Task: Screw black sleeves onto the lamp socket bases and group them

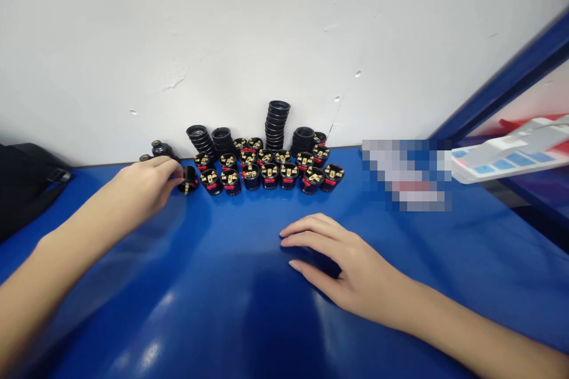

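Observation:
My left hand (pixel 149 183) reaches to the table's back left, its fingers pinched at the side of a black round electrical connector core (pixel 190 179). That core looks tipped over, a brass terminal pointing down; the fingertips partly hide it. Just behind the hand, more black parts with brass pieces (pixel 160 149) lie partly covered. To the right stand several upright connector cores (pixel 269 176) in rows, with brass terminals on top and red tabs at the front. My right hand (pixel 351 263) is low over the blue table (pixel 213 308), fingers spread and holding nothing.
Stacks of black ribbed rings (pixel 276 124) stand behind the cores against the white wall (pixel 267 29). A black bag (pixel 26 183) is at the left edge. At right are a blurred-out patch (pixel 409 174), a white and blue item (pixel 511 157) and a blue frame (pixel 507 74).

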A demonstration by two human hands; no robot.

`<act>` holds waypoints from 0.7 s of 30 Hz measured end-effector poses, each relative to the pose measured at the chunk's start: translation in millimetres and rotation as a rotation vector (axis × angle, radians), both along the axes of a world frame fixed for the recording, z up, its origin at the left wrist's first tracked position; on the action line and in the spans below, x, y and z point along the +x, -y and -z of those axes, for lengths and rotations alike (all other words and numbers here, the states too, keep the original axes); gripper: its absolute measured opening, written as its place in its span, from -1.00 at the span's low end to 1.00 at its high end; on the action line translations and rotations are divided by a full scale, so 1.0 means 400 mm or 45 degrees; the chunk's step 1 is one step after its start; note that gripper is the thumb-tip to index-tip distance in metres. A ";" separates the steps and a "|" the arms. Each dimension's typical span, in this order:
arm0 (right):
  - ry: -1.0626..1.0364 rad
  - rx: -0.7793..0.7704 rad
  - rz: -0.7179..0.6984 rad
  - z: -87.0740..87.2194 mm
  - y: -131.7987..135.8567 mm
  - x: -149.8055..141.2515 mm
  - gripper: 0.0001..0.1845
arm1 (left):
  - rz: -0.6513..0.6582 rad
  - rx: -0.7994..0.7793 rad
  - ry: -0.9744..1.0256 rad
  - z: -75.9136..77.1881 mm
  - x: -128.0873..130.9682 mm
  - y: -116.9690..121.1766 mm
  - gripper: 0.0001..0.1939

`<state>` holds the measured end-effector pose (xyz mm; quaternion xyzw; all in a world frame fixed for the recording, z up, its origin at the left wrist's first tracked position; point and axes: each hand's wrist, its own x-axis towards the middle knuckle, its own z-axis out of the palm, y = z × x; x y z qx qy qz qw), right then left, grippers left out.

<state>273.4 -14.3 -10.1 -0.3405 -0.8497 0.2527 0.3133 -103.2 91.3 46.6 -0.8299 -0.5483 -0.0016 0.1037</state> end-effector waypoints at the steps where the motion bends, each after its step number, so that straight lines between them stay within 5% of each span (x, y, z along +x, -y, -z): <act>1: 0.003 -0.004 0.002 0.000 0.000 0.000 -0.75 | -0.008 0.003 -0.002 0.002 0.002 0.009 -0.73; 9: 0.005 -0.030 0.000 0.001 -0.002 0.000 -0.75 | 0.041 -0.001 0.001 0.016 0.019 0.048 -0.65; 14: -0.003 -0.037 0.002 0.002 -0.002 0.000 -0.77 | -0.070 -0.040 -0.054 0.030 0.045 0.070 -0.58; 21: 0.002 -0.042 0.002 0.000 -0.001 0.002 -0.77 | 0.000 -0.025 -0.235 0.028 0.080 0.149 -0.62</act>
